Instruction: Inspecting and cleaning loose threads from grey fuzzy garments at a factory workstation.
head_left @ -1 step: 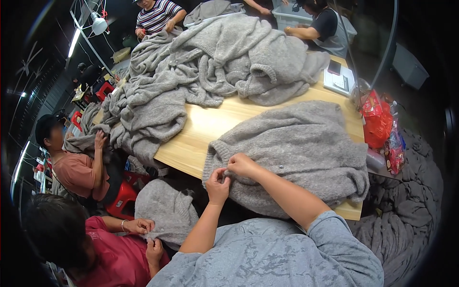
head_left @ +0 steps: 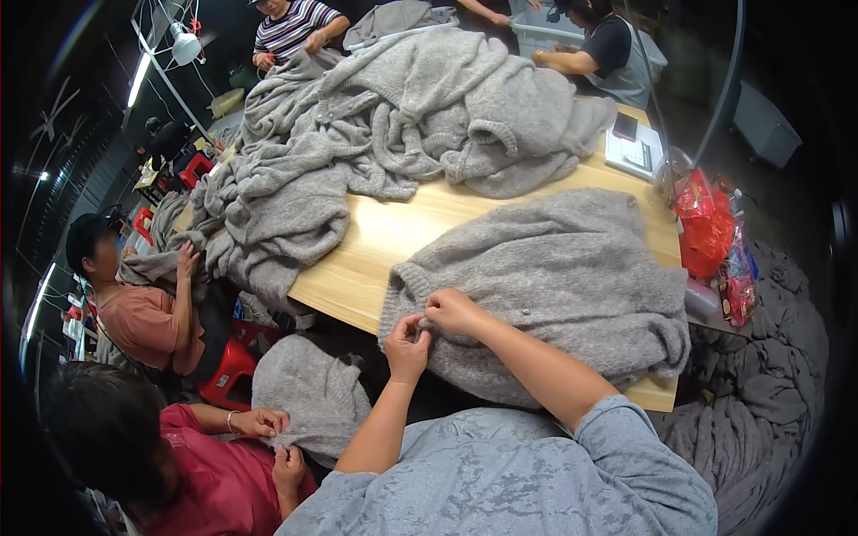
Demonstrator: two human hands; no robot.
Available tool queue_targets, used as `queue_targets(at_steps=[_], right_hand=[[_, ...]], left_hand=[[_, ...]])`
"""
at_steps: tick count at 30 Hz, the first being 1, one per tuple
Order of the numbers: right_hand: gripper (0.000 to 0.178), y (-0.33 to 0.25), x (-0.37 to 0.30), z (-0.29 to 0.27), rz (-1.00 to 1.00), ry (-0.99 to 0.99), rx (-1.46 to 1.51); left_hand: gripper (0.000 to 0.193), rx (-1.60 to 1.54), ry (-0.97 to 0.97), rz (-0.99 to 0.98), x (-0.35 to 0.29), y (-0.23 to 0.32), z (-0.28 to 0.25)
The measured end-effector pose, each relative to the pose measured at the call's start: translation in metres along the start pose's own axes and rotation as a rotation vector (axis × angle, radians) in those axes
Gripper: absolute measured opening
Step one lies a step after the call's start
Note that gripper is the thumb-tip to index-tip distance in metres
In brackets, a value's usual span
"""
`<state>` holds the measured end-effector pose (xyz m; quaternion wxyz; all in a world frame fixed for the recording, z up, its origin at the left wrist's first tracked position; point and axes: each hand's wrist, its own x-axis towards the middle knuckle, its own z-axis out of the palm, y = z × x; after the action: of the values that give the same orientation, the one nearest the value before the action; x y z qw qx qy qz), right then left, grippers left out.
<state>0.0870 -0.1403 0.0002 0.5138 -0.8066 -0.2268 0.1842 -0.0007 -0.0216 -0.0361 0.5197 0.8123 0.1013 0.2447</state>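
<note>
— Where are the hands?

— Both pinch the near-left edge of the grey sweater (head_left: 554, 286), fingertips almost touching. The left hand (head_left: 407, 344) nips the hem from below; the right hand (head_left: 454, 310) clamps it from above (equally near, really).

— And the sweater lies which way?

— It spreads away from the hands to the right, its long axis running along the wooden table (head_left: 393, 237).

— Any packaging?

— Far right of the hands, at the table's edge, red shiny bags (head_left: 706, 228); beyond the sweater, a flat white rectangular device (head_left: 633, 150).
</note>
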Motion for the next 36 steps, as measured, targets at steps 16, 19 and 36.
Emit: queue_targets(at_steps=[16,19,36], right_hand=[[0.015,0.017,-0.016,0.000,-0.370,0.024,-0.204],[0.015,0.017,-0.016,-0.001,-0.332,0.021,-0.130],[0.012,0.008,-0.021,-0.005,-0.283,0.108,-0.022]], left_hand=[[0.006,-0.477,-0.285,-0.291,0.015,-0.017,-0.015],[0.005,-0.523,-0.325,-0.326,0.018,-0.017,-0.014],[0.026,-0.672,-0.319,-0.303,0.014,-0.010,-0.005]])
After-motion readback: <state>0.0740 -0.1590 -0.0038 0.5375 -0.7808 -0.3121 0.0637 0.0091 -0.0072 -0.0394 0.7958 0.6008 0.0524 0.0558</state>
